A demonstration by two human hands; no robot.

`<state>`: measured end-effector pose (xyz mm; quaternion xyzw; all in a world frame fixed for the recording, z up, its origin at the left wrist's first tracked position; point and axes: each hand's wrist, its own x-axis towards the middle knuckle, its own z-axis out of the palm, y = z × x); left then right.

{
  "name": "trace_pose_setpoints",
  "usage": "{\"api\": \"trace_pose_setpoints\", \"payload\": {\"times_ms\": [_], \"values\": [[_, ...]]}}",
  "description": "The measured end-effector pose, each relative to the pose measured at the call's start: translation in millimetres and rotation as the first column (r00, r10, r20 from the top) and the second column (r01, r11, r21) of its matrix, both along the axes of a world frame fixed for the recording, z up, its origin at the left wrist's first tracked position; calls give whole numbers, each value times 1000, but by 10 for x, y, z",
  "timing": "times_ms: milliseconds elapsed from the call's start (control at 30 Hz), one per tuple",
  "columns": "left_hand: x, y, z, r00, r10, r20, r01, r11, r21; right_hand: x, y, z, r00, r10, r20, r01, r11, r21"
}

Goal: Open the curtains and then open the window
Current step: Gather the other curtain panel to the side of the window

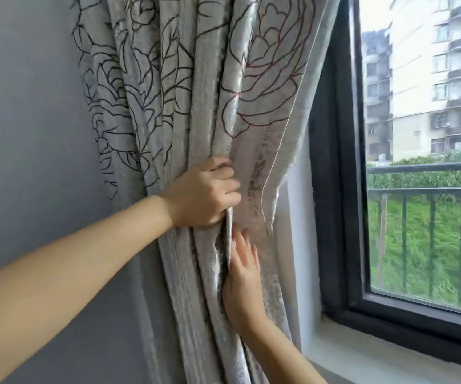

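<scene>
A grey curtain point(185, 87) with dark flower outlines hangs bunched in folds against the wall, left of the window. My left hand point(204, 192) grips a fold of it at mid height, fingers closed around the cloth. Just below, my right hand point(241, 275) lies flat against the curtain's pale inner side with fingers spread, holding nothing. The window point(334, 167) has a black frame, and its pane looks shut. The curtain's right edge still overlaps the frame's upper left corner.
A grey wall point(30, 134) fills the left side. A white sill point(343, 353) runs under the window at lower right. Outside are a dark railing point(428, 189), grass and apartment blocks.
</scene>
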<state>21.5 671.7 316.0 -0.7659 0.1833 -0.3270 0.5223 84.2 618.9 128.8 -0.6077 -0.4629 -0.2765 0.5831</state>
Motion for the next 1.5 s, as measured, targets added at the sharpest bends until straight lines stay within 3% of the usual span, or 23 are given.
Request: {"api": "trace_pose_setpoints", "payload": {"times_ms": [233, 400, 633, 800, 967, 1167, 1400, 1500], "values": [[-197, 1263, -5, 989, 149, 14, -146, 979, -142, -71, 1264, 126, 982, 190, -13, -191, 975, -112], [-350, 2136, -78, 970, 237, 50, -222, 952, -212, -81, 2193, 91, 961, 267, 68, -256, 957, -138], [-563, 3063, -194, 882, 465, 74, -432, 862, -264, -143, 3119, 111, 922, 371, 109, -317, 886, -338], [-597, 3292, -263, 820, 567, 70, -527, 798, -293, -223, 3349, 116, 914, 386, 123, -300, 848, -436], [-632, 3082, -319, 857, 510, 72, -470, 832, -295, -254, 2976, -19, 896, 432, 99, -309, 770, -558], [-749, 2424, -734, 959, 279, -58, -284, 920, -269, -384, 1805, -79, 869, 434, -240, -494, 725, -479], [-845, 1279, -1430, 980, 84, -180, -158, 878, -452, -431, 351, -345, 833, 289, -473, -467, 825, -318], [-925, 649, -1755, 975, -122, -188, -28, 768, -640, -507, -420, -599, 770, 243, -590, -472, 839, -270]]}}
